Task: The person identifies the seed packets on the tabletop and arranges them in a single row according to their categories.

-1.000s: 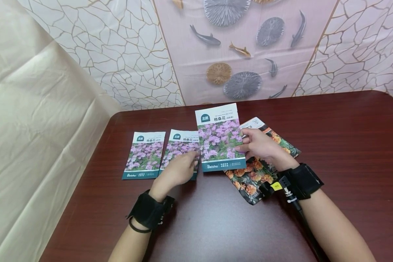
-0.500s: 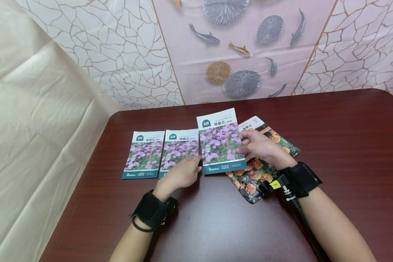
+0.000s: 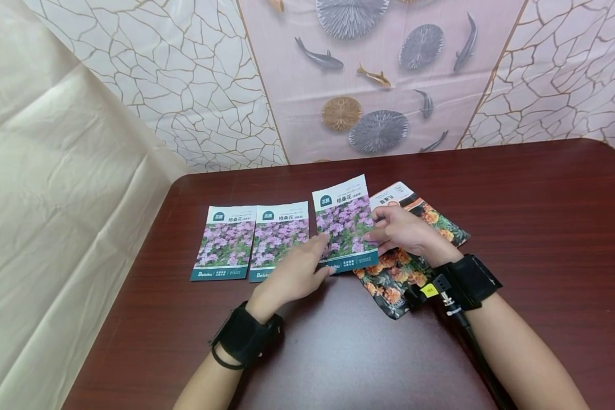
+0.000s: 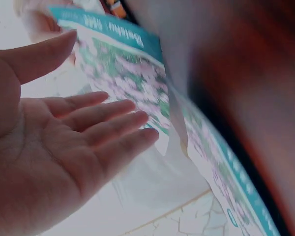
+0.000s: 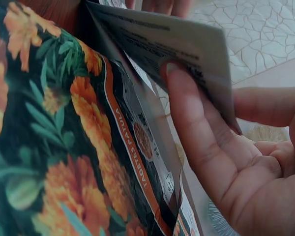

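My right hand (image 3: 402,230) pinches the right edge of a seed packet (image 3: 344,219) with pink flowers, a white top and a teal bottom band. It is tilted and raised at the right side; its grey printed back (image 5: 157,42) shows in the right wrist view. My left hand (image 3: 298,270) is at its lower left corner with fingers extended, palm facing it in the left wrist view; whether it touches is unclear. Two matching packets lie side by side to the left, the middle packet (image 3: 282,230) partly behind my left hand and the left packet (image 3: 226,245) fully visible.
Orange marigold packets (image 3: 389,279), overlapping, lie under and beside my right hand on the dark red-brown table (image 3: 538,228). A patterned cloth (image 3: 379,131) hangs behind the table, and a pale sheet (image 3: 72,199) hangs at the left.
The held packet has come down and its left side has swung lower. My left hand has left the middle packet, moved right and straightened its fingers. The middle packet now lies closer to the left one.
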Available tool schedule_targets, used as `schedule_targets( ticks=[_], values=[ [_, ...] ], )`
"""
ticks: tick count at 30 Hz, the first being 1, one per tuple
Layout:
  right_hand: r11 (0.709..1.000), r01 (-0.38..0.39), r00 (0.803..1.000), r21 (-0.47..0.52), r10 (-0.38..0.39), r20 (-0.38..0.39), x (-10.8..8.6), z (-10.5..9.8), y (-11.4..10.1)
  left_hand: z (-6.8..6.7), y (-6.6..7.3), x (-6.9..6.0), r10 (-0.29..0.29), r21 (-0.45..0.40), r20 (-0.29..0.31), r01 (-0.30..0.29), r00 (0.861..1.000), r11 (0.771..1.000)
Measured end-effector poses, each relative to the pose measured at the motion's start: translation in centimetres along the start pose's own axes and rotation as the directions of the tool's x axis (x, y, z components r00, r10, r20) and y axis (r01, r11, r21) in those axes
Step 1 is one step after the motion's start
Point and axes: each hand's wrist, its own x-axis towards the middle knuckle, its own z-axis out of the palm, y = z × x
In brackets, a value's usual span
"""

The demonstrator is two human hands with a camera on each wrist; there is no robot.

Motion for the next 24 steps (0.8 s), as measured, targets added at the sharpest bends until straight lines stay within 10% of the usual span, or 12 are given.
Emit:
schedule_targets(
  ticks=[18,24],
  values=[
    [0.996,0.042,0.999,0.075,-0.044,0.028,-0.3,0.8,-0.7,1.5,1.6,0.0,0.205,0.090,-0.134,-0.194,0.969,0.977],
    [0.993,0.091,0.996,-0.074,-0.090,0.018,-0.7,0.7,-1.2,1.5,1.6,0.1,0.213,0.080,-0.148,-0.203,0.966,0.976]
  ],
)
